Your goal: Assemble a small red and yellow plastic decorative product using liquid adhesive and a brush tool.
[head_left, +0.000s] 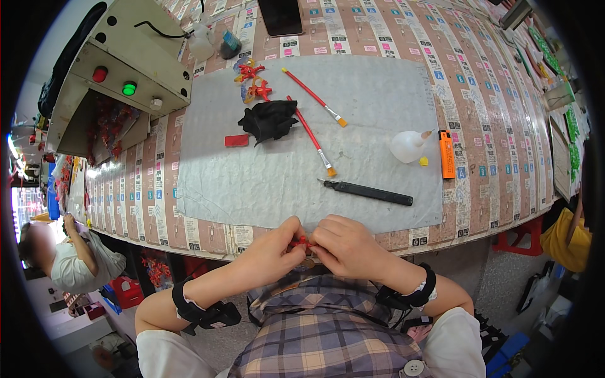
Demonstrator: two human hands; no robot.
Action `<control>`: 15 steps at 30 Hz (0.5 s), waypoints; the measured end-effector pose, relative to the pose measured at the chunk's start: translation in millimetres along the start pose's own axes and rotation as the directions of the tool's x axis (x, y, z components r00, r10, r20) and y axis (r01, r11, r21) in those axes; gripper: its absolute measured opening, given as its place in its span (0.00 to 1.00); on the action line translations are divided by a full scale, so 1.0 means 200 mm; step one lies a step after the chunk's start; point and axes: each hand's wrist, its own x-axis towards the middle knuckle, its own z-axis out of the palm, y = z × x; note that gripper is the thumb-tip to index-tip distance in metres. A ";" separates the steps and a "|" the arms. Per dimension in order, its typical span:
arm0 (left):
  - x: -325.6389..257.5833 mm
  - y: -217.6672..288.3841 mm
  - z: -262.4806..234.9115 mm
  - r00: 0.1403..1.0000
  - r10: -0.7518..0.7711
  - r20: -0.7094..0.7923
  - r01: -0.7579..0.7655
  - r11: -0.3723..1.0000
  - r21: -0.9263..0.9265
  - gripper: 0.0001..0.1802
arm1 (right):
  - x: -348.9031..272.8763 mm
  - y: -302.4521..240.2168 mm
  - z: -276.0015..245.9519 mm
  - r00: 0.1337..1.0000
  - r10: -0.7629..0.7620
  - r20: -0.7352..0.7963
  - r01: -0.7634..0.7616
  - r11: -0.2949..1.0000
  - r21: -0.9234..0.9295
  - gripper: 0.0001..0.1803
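Observation:
At the table's near edge, my left hand (277, 246) is closed in a pinch around a small red piece (303, 240). My right hand (343, 244) meets it there, fingers curled and pressed to the same piece. Most of the piece is hidden by my fingers, so its exact kind does not show. Beyond my hands, a black craft knife (372, 192) lies on a grey mat (252, 195). Two red-handled brushes (315, 97) rest farther up the mat, one touching a crumpled black cloth (270, 121). Red and clear plastic figures (255, 87) lie behind the cloth.
A white squeeze bottle (408, 146), a yellow cap (423, 161) and an orange box-like item (447, 154) are at the right. A beige machine (126, 69) with red and green buttons stands at the left. A phone (280, 16) lies at the back. Another person (82, 255) sits at far left.

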 end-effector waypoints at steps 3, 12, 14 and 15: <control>0.00 -0.01 0.00 1.000 0.015 -0.003 -0.015 1.000 -0.005 0.08 | 0.00 0.00 0.00 1.000 -0.003 -0.003 0.003 1.000 -0.002 0.08; 0.00 0.00 0.00 1.000 0.010 -0.003 -0.010 1.000 0.006 0.08 | 0.00 0.00 -0.01 0.999 0.002 0.041 -0.002 1.000 -0.008 0.07; 0.00 0.00 0.00 1.000 0.021 -0.010 -0.021 1.000 0.002 0.08 | 0.00 0.00 -0.01 0.999 0.002 0.038 -0.002 1.000 -0.010 0.07; 0.00 0.00 0.00 1.000 0.027 -0.014 -0.027 1.000 0.000 0.08 | 0.00 0.00 0.00 1.000 -0.002 0.011 0.002 1.000 -0.005 0.08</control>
